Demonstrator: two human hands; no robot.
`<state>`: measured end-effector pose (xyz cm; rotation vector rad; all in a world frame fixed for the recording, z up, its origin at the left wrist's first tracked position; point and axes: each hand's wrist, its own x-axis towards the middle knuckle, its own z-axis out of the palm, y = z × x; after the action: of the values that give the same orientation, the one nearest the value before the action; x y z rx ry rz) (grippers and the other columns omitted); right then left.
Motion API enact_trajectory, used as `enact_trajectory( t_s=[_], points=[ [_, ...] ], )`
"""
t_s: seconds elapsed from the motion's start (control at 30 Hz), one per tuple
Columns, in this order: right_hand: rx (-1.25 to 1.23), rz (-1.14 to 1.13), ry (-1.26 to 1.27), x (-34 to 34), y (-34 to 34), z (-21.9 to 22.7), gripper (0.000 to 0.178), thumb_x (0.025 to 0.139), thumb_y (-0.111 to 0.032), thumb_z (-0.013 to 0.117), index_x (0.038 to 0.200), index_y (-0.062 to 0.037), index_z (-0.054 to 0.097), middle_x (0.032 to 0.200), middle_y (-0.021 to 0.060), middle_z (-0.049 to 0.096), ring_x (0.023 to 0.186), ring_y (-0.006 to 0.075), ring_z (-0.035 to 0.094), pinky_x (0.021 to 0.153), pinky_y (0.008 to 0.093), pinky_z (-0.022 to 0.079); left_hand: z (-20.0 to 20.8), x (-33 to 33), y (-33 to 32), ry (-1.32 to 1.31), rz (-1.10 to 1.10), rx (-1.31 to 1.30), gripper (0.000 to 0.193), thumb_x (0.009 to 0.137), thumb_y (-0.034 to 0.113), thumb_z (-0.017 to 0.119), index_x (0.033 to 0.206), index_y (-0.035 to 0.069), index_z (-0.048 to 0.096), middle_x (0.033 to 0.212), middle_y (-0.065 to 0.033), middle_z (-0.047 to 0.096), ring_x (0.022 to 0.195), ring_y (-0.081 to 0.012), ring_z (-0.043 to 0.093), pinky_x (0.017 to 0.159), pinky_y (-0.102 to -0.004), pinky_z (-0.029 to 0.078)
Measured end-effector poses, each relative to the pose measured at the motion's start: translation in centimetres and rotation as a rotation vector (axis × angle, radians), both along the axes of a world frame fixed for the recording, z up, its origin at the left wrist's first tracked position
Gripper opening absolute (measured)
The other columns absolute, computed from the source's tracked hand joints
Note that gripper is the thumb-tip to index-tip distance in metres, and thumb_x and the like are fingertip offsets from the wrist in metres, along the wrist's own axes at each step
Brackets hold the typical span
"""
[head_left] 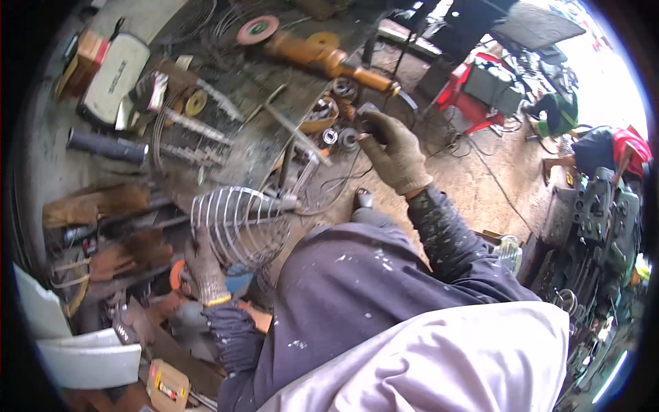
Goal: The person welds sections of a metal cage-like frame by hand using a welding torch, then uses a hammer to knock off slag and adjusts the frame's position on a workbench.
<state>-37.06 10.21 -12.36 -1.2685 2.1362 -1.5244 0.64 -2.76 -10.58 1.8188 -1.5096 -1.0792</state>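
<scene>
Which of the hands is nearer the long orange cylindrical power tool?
Right. The right hand is below the power tool's narrow end in the picture, not touching it; the left hand is farther off, lower left, at the silver metal wire cage.

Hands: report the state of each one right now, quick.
Left hand: holding the metal wire cage by its wide end, fingers partly hidden.
Right hand: open, fingers loosely curled, thumb apart, nothing visible in it.

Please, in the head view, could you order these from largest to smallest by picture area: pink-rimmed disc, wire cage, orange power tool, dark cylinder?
1. Wire cage
2. Orange power tool; longer, but slimmer than the cage
3. Dark cylinder
4. Pink-rimmed disc
</scene>
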Motion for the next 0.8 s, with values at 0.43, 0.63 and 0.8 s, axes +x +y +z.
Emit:
enact_trajectory(
  t_s=[0.43,0.63,0.8],
  points=[
    [-0.031,-0.437,0.084,-23.2,-7.2,0.6,0.038,0.087,-0.032,0.068,0.111,-0.0033,0.066,0.105,0.0159,0.069,0.098,0.027,0.067,0.086,0.0351,0.05,-3.4,-2.2,0.5,0.168,0.149,-0.106,0.064,0.09,0.043,0.064,0.126,-0.009,0.052,0.117,-0.0146,0.06,0.102,-0.0208,0.055,0.09,-0.0326,0.044],
    [0.064,-0.693,0.165,-36.9,-12.1,-2.6,0.064,0.074,-0.048,0.078,0.114,0.0012,0.066,0.106,0.017,0.07,0.101,0.0296,0.065,0.092,0.0377,0.046,-4.8,-1.3,-2.1,-0.127,0.024,-0.173,0.057,0.091,0.049,0.06,0.103,-0.007,0.063,0.093,-0.0141,0.065,0.087,-0.019,0.056,0.078,-0.0377,0.044],
    [0.08,-0.714,0.064,-32.9,-16.7,-1.4,0.087,0.062,-0.047,0.087,0.119,0.0105,0.057,0.113,0.02,0.067,0.107,0.0286,0.063,0.097,0.0375,0.046,-4.7,-0.3,-0.8,-0.3,0.079,-0.137,0.06,0.091,0.055,0.057,0.091,-0.005,0.063,0.082,-0.0174,0.062,0.076,-0.0235,0.055,0.072,-0.043,0.041]
  ],
)
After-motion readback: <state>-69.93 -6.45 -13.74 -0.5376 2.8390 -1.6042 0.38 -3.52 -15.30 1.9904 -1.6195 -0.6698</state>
